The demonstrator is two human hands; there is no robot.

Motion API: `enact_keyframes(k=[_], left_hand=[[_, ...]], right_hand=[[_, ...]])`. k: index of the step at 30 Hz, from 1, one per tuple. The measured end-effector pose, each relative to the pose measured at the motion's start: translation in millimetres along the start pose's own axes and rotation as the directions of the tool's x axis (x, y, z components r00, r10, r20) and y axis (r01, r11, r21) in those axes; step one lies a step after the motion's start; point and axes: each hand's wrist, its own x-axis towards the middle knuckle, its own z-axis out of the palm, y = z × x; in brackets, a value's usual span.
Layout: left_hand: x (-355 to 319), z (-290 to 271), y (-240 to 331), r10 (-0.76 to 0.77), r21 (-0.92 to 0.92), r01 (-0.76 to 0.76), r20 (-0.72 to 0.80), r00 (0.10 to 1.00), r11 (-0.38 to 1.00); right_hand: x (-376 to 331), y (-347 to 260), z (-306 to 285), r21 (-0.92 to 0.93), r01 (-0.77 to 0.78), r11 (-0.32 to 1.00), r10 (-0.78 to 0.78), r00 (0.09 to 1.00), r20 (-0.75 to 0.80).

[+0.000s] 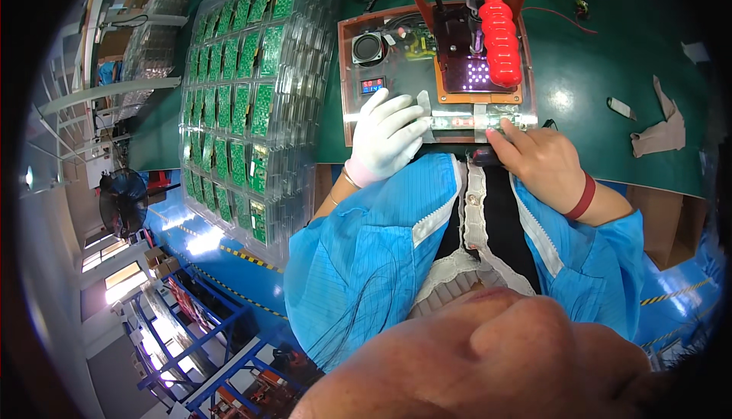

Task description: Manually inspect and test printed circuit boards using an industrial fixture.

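Green table [583, 76] across the far half, biggest thing on the scene's far side. Clear plastic tray stack [303, 106] on left, tall, rows of green circuit boards [248, 53] in it. Clear-topped box [404, 72] on table, right of stack, directly in front of person; electronics visible inside. Blue jacket [358, 244] on person, near side.

Left hand [386, 138], white glove, over box's near left part: fingers extended, close together, slightly bent. Palm side hidden, can't tell if holding anything. Right hand [540, 156], bare, at box's near right edge: index reaching forward-left, other fingers curled. Can't tell if it grips anything.

Red ribbed handle [499, 41] stands over box's far right part, farther than both hands. Taped strip [461, 123] runs left-right along box's near edge, between hands: left end just beside gloved fingers, right end at right hand's fingertips; contact unclear. Beige scrap [663, 129] on table, far right, well apart from right hand. Round speaker [367, 48] in box's far left corner, farther than left hand. Digital display [373, 85] between speaker and glove. Red wristband [583, 196] on right wrist.
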Motion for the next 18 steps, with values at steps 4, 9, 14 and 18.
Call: enact_keyframes(k=[4, 9, 14, 18], left_hand=[[-1, 3, 1, 0.002, 0.020, -0.001, -0.002, 1.000, 1.000], [-2, 3, 2, -0.016, 0.015, 0.016, -0.011, 1.000, 1.000], [0, 5, 1, -0.006, 0.011, 0.006, -0.005, 1.000, 1.000], [0, 8, 0, 0.000, -0.011, -0.001, -0.051, 0.999, 1.000]], right_hand=[[8, -7, -4, -0.149, 0.052, 0.988, -0.034, 0.992, 0.119], [14, -11, -6, -0.186, 0.067, 0.980, -0.036, 0.986, 0.164], [13, -12, -6, -0.184, 0.058, 0.981, -0.029, 0.987, 0.160], [10, -9, -4, -0.144, 0.050, 0.988, -0.032, 0.992, 0.121]])
